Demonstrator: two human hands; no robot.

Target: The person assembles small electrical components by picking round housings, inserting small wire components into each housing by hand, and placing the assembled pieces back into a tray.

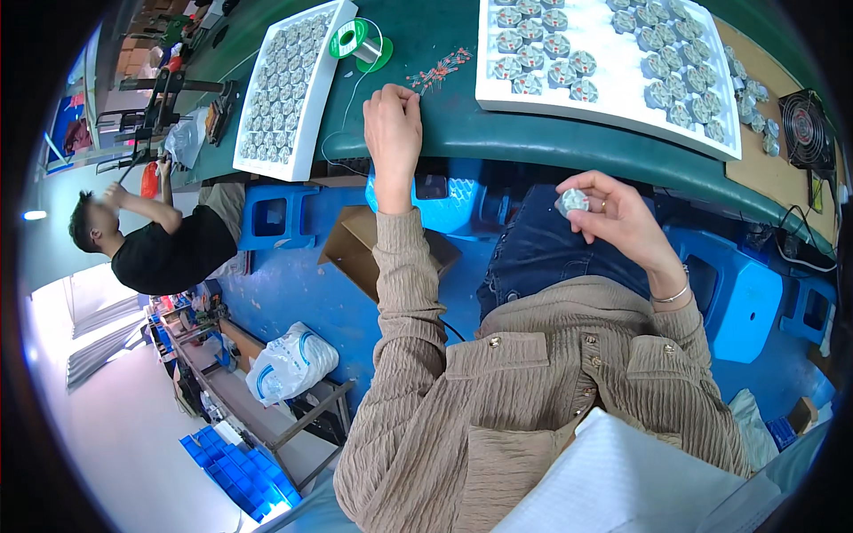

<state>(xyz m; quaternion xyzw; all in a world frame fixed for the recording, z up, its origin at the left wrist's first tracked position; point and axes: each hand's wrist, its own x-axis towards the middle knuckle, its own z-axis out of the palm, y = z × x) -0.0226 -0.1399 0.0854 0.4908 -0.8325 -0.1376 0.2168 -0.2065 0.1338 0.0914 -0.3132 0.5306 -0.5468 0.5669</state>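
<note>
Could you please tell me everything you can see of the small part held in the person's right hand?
The small part is a round, pale grey-green piece with a silvery sheen, like those filling the white trays on the green bench. The right hand pinches it between thumb and fingertips, above the lap and off the bench. Finer detail is too small to tell.

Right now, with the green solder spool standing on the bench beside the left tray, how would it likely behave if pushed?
The green solder spool stands on a flat flange, so it would probably slide rather than roll; tipped onto its side, it could roll. Its loose wire tail looks thin and springy, likely to drag or snag near the left hand. Wound metal suggests it is heavy for its size.
</note>
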